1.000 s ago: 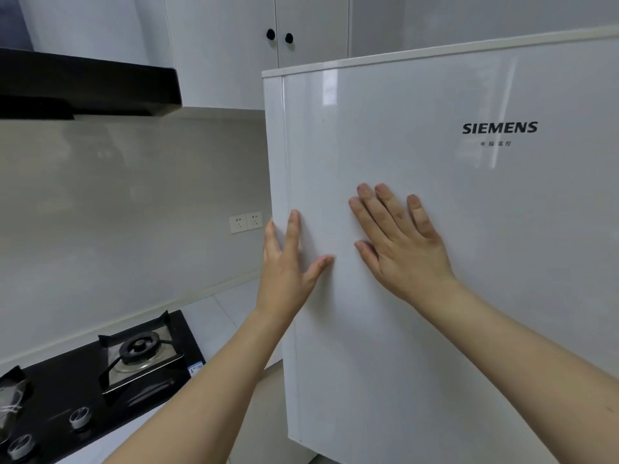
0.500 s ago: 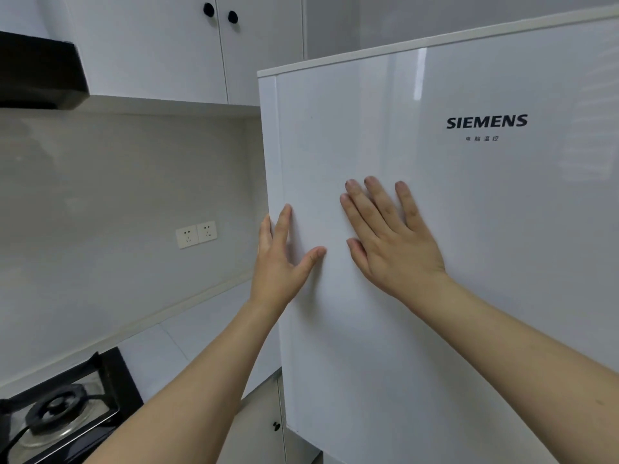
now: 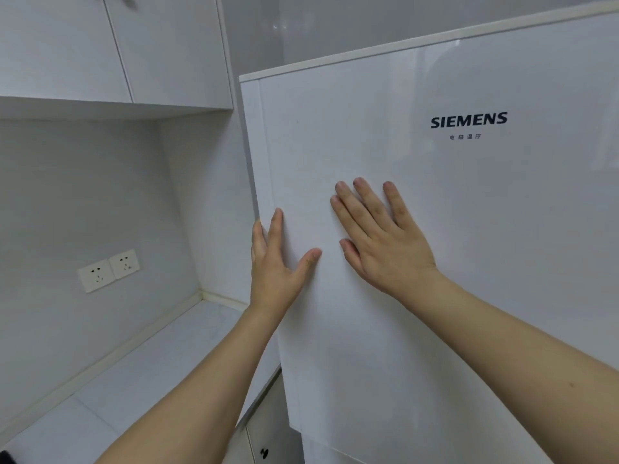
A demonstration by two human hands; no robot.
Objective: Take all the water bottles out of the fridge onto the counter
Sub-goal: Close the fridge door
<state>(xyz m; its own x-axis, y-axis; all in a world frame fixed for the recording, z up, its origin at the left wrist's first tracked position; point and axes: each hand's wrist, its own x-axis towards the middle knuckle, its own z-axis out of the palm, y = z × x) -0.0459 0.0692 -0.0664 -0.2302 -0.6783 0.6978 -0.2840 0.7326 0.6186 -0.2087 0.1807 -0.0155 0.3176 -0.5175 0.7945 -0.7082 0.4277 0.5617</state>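
**Both hands flat on the fridge door**

Glossy white fridge door (image 3: 452, 246), dark SIEMENS lettering (image 3: 469, 119) high on the panel with a small line of characters beneath, filling the right side of the head view. Left hand (image 3: 274, 262) at the door's left edge: straight fingers up along the edge, thumb spread out across the front face, grip released, grasping nothing. Right hand (image 3: 382, 236) just beside it, further in on the panel: palm pressed flat, fingers straight and fanned up and to the left, grip likewise released. Both forearms bare, reaching up from the bottom of the frame.

No water bottles in sight; fridge interior hidden behind the door panel, so where the bottles are cannot be told.

Pale grey-white stone-look desk (image 3: 140, 373) to the left of and below the door, running along the wall into the corner beside the fridge. White double wall socket (image 3: 109, 270) on the light backsplash above the desk. White upper cabinets (image 3: 117, 45) overhead on the left. White lower cabinet door with a small dark knob (image 3: 264, 453) under the desk edge, at the bottom of the frame.
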